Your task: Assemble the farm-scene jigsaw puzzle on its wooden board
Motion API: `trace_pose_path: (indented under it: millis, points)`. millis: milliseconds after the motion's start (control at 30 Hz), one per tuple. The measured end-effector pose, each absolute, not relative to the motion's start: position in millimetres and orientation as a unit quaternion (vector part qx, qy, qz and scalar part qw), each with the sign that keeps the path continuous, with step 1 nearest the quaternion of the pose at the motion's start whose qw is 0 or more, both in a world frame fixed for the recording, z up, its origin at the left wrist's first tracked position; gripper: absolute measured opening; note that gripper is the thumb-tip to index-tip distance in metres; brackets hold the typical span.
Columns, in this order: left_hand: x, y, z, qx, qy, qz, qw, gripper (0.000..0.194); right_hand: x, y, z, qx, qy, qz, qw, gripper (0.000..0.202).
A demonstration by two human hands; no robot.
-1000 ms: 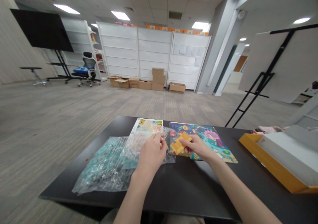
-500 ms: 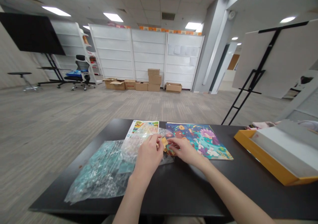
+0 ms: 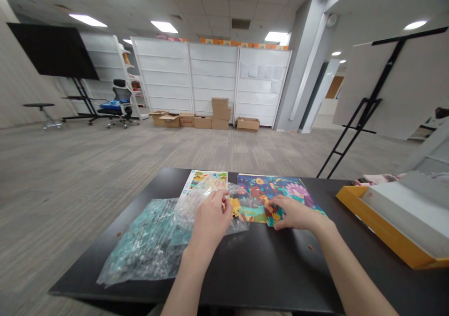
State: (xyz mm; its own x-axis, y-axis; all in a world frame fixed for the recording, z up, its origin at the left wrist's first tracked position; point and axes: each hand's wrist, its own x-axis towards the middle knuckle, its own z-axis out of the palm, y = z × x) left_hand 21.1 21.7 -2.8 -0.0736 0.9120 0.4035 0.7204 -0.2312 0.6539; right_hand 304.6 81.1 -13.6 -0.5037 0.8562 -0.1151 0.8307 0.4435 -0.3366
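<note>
My left hand (image 3: 213,213) is curled over the clear plastic bag, fingers closed beside small yellow puzzle pieces (image 3: 235,207). Its grip on them is partly hidden by the fingers. My right hand (image 3: 298,213) is at the lower part of a colourful animal-scene jigsaw puzzle (image 3: 259,183), with thumb and fingers around an orange and teal puzzle piece (image 3: 268,208). The crumpled clear plastic bag (image 3: 147,241), tinted teal on the left, lies beneath and left of my left hand. A printed picture sheet (image 3: 187,185) lies partly under the plastic.
On the right of the black table (image 3: 252,269) stands an open yellow box (image 3: 382,227) with a white inside. Pinkish cloth (image 3: 377,179) lies behind it. Beyond the table are an easel board (image 3: 365,96), cardboard boxes (image 3: 220,112) and an office chair (image 3: 121,103).
My right hand has moved right, away from my left hand, to the lower part of the puzzle. My left hand stays near the yellow pieces. The view has shifted slightly.
</note>
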Motion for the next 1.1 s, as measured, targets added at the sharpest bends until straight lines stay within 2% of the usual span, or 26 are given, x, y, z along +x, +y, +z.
trace_pose_path:
  millis: [133, 367, 667, 833, 1100]
  points:
    - [22, 23, -2, 0.671, 0.604, 0.409, 0.133, 0.021, 304, 73, -3, -0.476, -0.865, 0.154, 0.027, 0.036]
    - [24, 26, 0, 0.663, 0.596, 0.436, 0.12, 0.022, 317, 61, -13, -0.426, -0.898, 0.069, 0.087, 0.032]
    - [31, 30, 10, 0.613, 0.553, 0.553, 0.114, 0.018, 323, 70, -32, -0.414, -0.896, 0.066, 0.144, 0.031]
    - [40, 31, 12, 0.629, 0.54, 0.545, 0.124, 0.017, 321, 76, -42, -0.425, -0.889, 0.046, 0.165, 0.026]
    - [43, 29, 8, 0.626, 0.542, 0.547, 0.124, 0.016, 322, 88, -49, -0.447, -0.886, -0.01, 0.123, 0.027]
